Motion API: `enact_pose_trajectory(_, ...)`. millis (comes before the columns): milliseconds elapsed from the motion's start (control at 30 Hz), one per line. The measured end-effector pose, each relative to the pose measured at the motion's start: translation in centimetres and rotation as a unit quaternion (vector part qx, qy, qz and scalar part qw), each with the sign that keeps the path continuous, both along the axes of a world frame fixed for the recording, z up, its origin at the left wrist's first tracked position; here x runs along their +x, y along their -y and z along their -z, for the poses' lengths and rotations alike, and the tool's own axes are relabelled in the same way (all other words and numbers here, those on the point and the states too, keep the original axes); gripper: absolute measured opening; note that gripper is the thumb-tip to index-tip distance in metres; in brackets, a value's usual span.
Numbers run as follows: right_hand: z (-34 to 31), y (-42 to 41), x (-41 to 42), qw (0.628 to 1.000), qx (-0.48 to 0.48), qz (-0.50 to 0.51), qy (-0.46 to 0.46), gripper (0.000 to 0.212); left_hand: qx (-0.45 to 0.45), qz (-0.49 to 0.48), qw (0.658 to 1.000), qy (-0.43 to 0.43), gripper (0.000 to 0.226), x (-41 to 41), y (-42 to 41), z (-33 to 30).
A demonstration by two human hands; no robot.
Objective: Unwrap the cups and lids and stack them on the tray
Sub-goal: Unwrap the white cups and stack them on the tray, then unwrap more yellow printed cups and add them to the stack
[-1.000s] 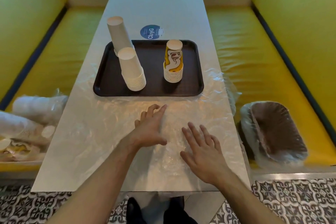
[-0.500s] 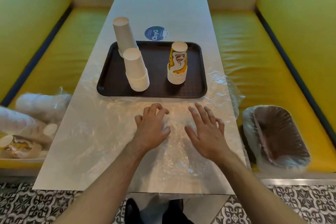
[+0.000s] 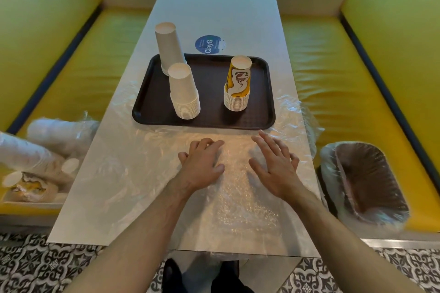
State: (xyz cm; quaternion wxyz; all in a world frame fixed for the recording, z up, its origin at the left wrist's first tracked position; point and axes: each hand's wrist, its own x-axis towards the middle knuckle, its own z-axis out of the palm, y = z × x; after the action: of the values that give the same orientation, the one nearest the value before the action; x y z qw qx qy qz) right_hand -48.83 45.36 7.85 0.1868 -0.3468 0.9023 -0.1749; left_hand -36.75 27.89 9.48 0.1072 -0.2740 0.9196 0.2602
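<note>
A dark brown tray (image 3: pixel 209 119) lies mid-table with three upside-down cup stacks: a tall white stack (image 3: pixel 169 47) at its back left, a shorter white stack (image 3: pixel 184 93) in front of it, and a yellow printed stack (image 3: pixel 238 84) on the right. Clear plastic wrap (image 3: pixel 238 197) is spread flat over the near half of the table. My left hand (image 3: pixel 202 165) rests on the wrap with its fingers bent at the tips. My right hand (image 3: pixel 276 164) lies beside it, fingers straight and spread on the wrap. Neither hand holds anything.
Wrapped sleeves of cups and lids (image 3: pixel 35 157) lie on the yellow bench at the left. A bin lined with plastic (image 3: pixel 364 181) sits on the right bench. A round blue sticker (image 3: pixel 209 44) is on the table behind the tray.
Both hands have slid forward over the wrap toward the tray. The right hand moved farther and now lies level with the left.
</note>
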Motion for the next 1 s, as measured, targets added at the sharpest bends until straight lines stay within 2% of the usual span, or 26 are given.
enact_pose_trajectory(233,-2.5,1.4,0.2,0.996,-0.074,0.016,-0.048,0.051,0.009,-0.051,0.996,-0.070,0.048,0.4,0.2,-1.4)
enact_pose_trajectory(367,-4.1,3.2,0.7,0.992,-0.106,-0.007,-0.061,0.045,0.016,-0.070,0.992,-0.105,0.039,2.0,0.4,-2.1)
enact_pose_trajectory(600,-6.6,7.9,3.0,0.982,-0.151,-0.110,-0.034,0.038,0.030,-0.132,0.974,-0.182,0.030,7.4,1.9,-3.7)
enact_pose_trajectory(1000,-8.5,22.0,13.2,0.956,-0.149,-0.253,0.012,0.035,0.014,-0.289,0.939,-0.185,0.023,20.4,11.8,-3.1)
